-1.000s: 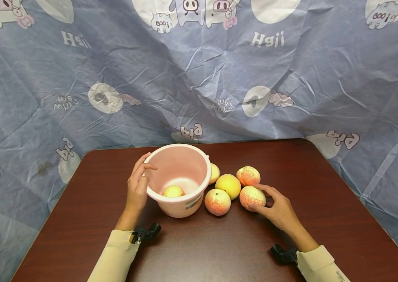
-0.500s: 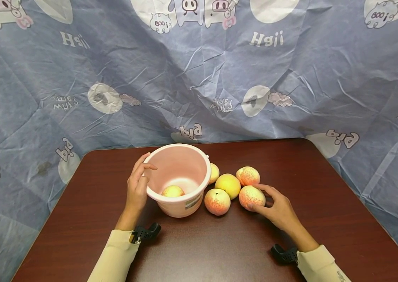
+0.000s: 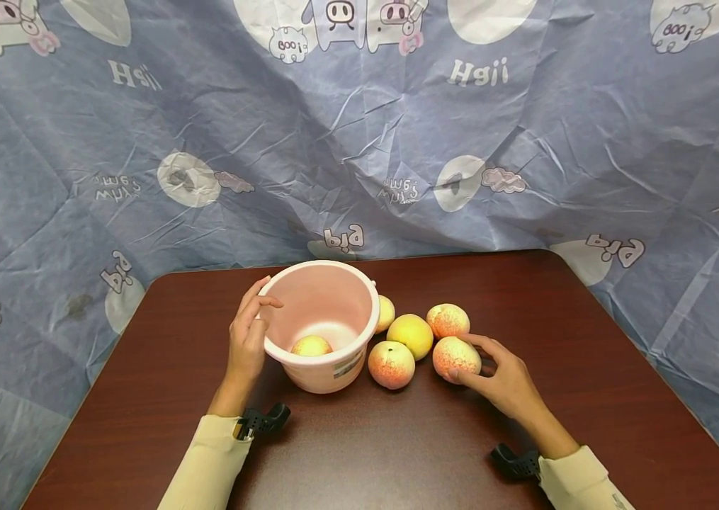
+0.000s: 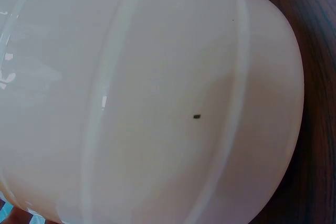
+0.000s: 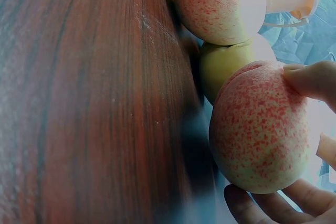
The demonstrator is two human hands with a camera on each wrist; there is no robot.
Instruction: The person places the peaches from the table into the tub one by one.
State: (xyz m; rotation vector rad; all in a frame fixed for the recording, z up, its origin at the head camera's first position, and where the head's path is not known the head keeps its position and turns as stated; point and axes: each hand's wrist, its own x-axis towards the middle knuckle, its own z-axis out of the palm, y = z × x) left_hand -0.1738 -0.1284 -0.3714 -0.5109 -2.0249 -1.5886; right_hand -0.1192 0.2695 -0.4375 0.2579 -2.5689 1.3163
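A pale pink bucket [image 3: 321, 379] stands tilted toward me on the table, with one peach [image 3: 312, 346] inside. At its left side my left hand [image 3: 248, 340] holds the rim, one finger bent over the edge. The left wrist view is filled by the bucket's outer wall [image 4: 157, 103]. My right hand [image 3: 506, 379] grips a red-speckled peach [image 3: 456, 358] between thumb and fingers. In the right wrist view that peach [image 5: 262, 129] appears close, the thumb [image 5: 310, 80] on one side and fingertips under the other.
Beside the bucket are a red-blushed peach [image 3: 392, 365], a yellow one [image 3: 410, 337], another peach [image 3: 448, 321] behind the held one, and one [image 3: 386, 314] partly hidden by the bucket. A blue patterned cloth [image 3: 359, 142] hangs behind the dark wooden table [image 3: 365, 453].
Both hands and the bucket stay nearly in place. The peach behind the held one has turned slightly, so its crease shows less. The view has shifted a little.
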